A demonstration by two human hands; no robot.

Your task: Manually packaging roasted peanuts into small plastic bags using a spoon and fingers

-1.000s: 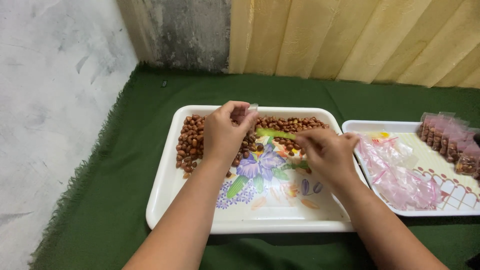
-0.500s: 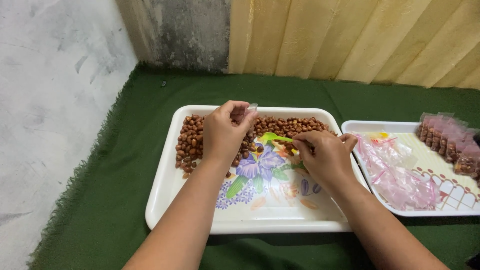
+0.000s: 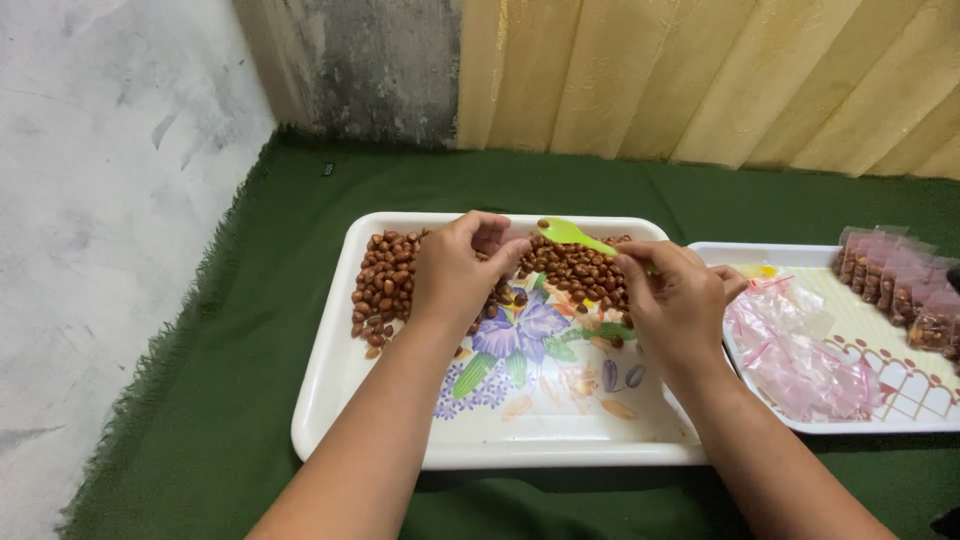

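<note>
Landmark: white rectangular plastic tray with a purple flower print (image 3: 340,400), resting on a dark green fringed cloth (image 3: 250,300).

Right hand (image 3: 680,300) was over the right half of this tray. Its fingers (image 3: 640,268) were closed in a pinch on the handle of a small lime-green plastic spoon (image 3: 572,235). The spoon bowl was raised above the tray's far edge and carried a brown peanut or two.

Left hand (image 3: 455,275) was over the far-left part of the tray, fingers (image 3: 505,250) curled and pinched together just beside the spoon bowl. A small clear bag showed there in the earlier views; in the present view it could not be made out, so what the left hand held could not be told.

A heap of brown roasted peanuts (image 3: 385,285) lay along the far side of the tray, partly under both hands.

To the right of the tray, nearly touching it, stood a second white tray with a lattice print (image 3: 900,380). It held a loose pile of empty clear zip bags with pink strips (image 3: 800,350) and, at its far right corner, a row of filled peanut packets (image 3: 895,275).
</note>
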